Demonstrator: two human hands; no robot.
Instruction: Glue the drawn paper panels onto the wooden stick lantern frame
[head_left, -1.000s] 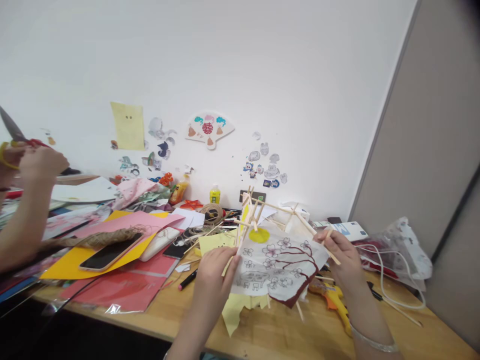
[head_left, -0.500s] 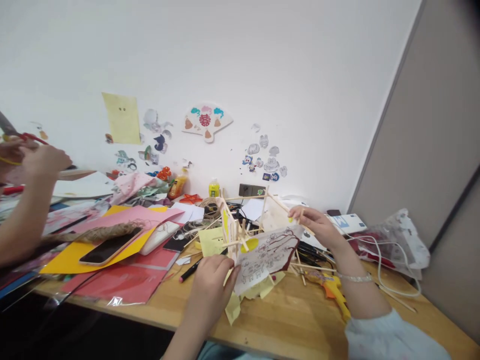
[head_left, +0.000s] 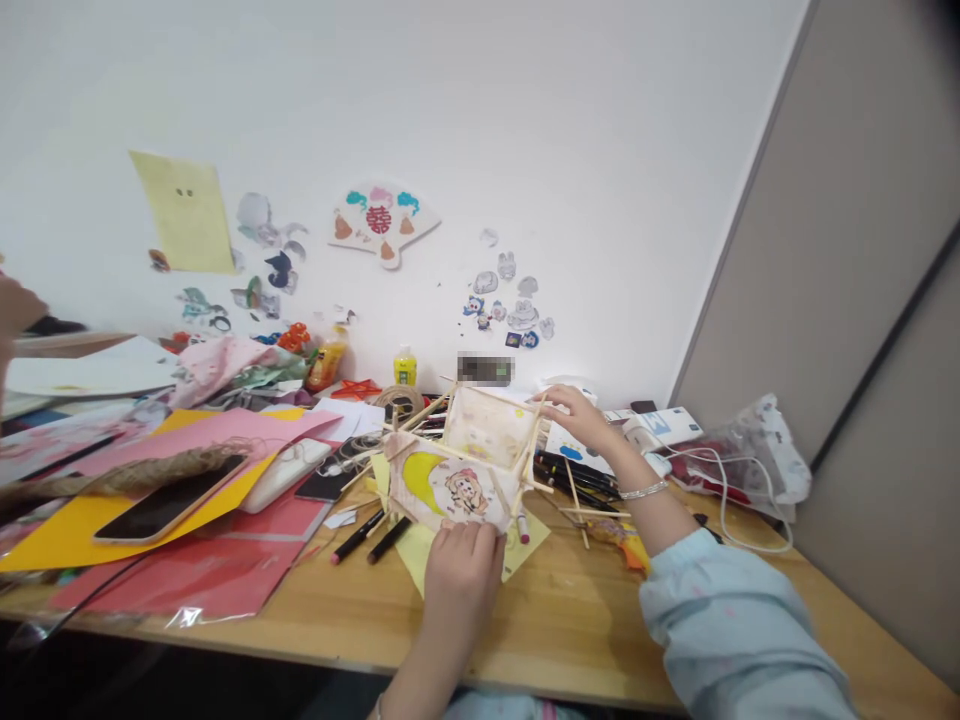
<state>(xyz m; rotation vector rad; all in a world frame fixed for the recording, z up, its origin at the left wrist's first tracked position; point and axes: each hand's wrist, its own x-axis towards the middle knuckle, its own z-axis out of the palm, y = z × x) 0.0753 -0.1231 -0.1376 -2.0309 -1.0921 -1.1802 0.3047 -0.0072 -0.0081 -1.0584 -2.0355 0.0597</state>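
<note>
Between my hands is a paper lantern [head_left: 456,482] with a frame of thin wooden sticks. Its near panel carries a yellow crescent moon and a small cartoon figure. A far panel [head_left: 491,425] shows pale, with a small yellow spot. My left hand [head_left: 466,565] is closed on the lower edge of the near panel, its fingertips partly hidden. At the far right corner, my right hand [head_left: 576,415] pinches a stick of the frame. Yellow paper [head_left: 420,560] lies under the lantern, and dark marker pens [head_left: 360,535] rest just left of it.
A phone [head_left: 169,500] lies on coloured sheets [head_left: 217,575] at the left. More pens [head_left: 574,480], a yellow glue gun [head_left: 634,548] and a white cable [head_left: 724,500] are on the right. Bottles [head_left: 405,366] stand by the wall. Another person's hand [head_left: 19,305] shows at far left.
The lantern has turned: the moon panel now faces me in place of the panel with drawn branches. Both hands keep hold of it. The view has shifted rightward, and the other person's scissors are out of sight.
</note>
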